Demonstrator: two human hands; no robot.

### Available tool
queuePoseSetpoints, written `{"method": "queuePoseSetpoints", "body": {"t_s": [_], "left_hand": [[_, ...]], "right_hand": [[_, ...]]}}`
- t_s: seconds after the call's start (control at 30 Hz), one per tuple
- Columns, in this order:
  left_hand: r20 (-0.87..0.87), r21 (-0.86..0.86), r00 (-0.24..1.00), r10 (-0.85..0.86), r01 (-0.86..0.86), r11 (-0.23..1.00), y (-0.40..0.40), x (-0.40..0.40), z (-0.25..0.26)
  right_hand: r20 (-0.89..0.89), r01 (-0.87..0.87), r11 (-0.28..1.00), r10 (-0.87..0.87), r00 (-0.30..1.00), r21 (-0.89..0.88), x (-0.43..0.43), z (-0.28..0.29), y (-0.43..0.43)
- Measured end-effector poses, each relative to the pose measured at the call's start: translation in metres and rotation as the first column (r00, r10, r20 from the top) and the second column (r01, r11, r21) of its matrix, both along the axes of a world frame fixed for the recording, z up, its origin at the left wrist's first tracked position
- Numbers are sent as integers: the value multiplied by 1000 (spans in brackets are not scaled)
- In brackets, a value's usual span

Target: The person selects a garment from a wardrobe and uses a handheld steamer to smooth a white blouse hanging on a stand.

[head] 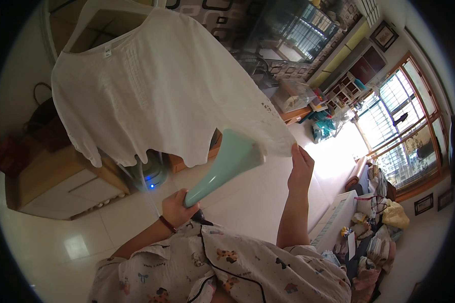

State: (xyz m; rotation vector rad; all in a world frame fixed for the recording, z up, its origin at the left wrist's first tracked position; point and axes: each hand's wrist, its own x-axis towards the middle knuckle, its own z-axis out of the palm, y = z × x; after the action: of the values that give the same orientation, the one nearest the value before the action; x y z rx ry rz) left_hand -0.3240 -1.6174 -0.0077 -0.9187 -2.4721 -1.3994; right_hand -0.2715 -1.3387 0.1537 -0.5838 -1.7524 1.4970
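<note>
A white blouse (159,83) hangs from a light-coloured hanger (79,22) at the upper left. My left hand (177,207) grips the narrow handle of a mint-green garment steamer head (227,163), whose wide end lies at the sleeve's lower edge. Whether it touches the cloth, I cannot tell. With fingers and thumb, my right hand (301,163) pinches the cuff and holds the sleeve out to the right. Below the blouse stands a greenish steamer base (149,176) with blue lights, partly hidden by the hem.
A wooden cabinet (68,185) stands at the left, with a red object (11,155) on it. Clear boxes (294,94) sit beyond the sleeve. Piled clothes (375,242) lie at the right, below a barred window (402,125). Pale tiles (136,227) cover the floor.
</note>
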Motion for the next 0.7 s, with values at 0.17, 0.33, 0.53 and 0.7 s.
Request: {"method": "queuePoseSetpoints", "body": {"t_s": [0.17,0.33,0.53,0.7], "left_hand": [[-85,-88,996,14,-22,996,-5,-23,0],[43,-133,981,188,-181,974,-47,-38,-9],[125,275,881,457,-473,837,-44,-89,61],[207,186,891,404,-441,878,-28,-86,34]], "right_hand": [[-203,-167,905,91,975,-392,-11,1,13],[-333,-273,852,125,935,-446,-29,-5,40],[-302,-186,904,68,951,-384,-65,-5,51],[-290,-183,917,78,954,-354,-79,-20,72]]}}
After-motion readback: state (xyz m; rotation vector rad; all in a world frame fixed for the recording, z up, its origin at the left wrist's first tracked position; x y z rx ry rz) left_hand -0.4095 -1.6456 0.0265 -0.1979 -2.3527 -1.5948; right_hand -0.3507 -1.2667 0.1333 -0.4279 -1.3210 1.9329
